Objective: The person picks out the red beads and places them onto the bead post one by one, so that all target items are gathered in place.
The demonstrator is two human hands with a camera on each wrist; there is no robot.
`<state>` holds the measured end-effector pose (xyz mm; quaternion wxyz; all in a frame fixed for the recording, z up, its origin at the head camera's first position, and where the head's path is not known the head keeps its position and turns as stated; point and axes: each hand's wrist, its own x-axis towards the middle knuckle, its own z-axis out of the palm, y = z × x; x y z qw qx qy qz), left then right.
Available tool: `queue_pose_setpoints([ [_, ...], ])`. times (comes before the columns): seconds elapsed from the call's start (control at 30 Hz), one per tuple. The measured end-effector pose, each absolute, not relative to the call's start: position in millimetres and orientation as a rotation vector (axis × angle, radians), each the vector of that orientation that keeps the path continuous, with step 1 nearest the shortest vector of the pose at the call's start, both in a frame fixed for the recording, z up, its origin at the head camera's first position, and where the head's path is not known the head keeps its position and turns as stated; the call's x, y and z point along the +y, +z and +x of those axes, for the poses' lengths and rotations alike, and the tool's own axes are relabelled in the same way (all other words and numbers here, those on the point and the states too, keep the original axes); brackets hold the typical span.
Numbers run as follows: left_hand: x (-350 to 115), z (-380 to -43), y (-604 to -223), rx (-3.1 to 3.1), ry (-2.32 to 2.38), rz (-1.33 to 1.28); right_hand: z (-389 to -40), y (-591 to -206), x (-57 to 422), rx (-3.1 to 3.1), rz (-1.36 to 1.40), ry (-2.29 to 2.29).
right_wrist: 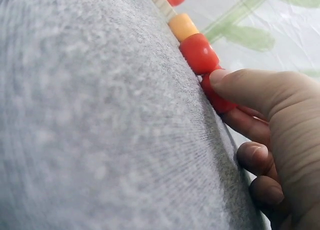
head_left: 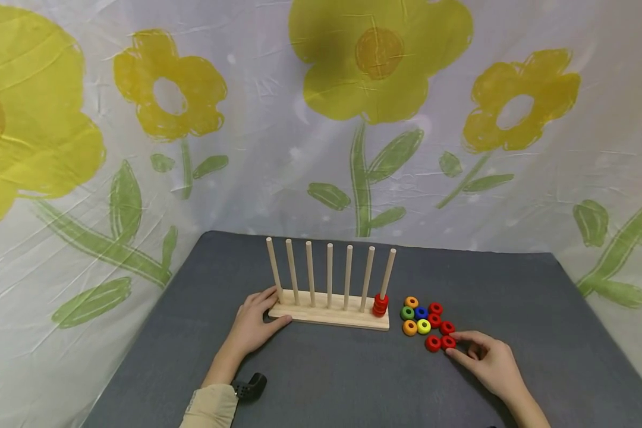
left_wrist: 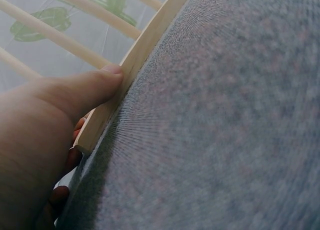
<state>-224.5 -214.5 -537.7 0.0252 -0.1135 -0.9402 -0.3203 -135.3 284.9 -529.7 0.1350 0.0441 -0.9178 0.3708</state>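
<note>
A wooden peg stand (head_left: 321,316) with several upright pegs sits on the dark table. Red rings (head_left: 380,305) are stacked low on its rightmost peg. My left hand (head_left: 255,321) holds the stand's left end, thumb along the front edge (left_wrist: 131,65) and fingers behind. To the right of the stand lies a cluster of loose rings. My right hand (head_left: 487,359) pinches a red ring (head_left: 448,342) at the near right of that cluster between thumb and fingers. In the right wrist view this ring (right_wrist: 214,94) is low at the cloth, beside another red ring (right_wrist: 200,53).
Loose by the stand are a green ring (head_left: 407,313), a blue ring (head_left: 421,312), a yellow ring (head_left: 424,326), orange rings (head_left: 409,328) and several red rings (head_left: 433,343). A flower-printed curtain (head_left: 267,148) hangs behind the grey table (head_left: 353,380).
</note>
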Motion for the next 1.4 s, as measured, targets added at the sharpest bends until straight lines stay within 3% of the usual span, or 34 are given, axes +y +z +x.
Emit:
queue_pose_setpoints([
  [1.4,-214,-225,-539,-2.89,-0.985,-0.361,-130,-491,268,-2.515,0.093,1.103],
])
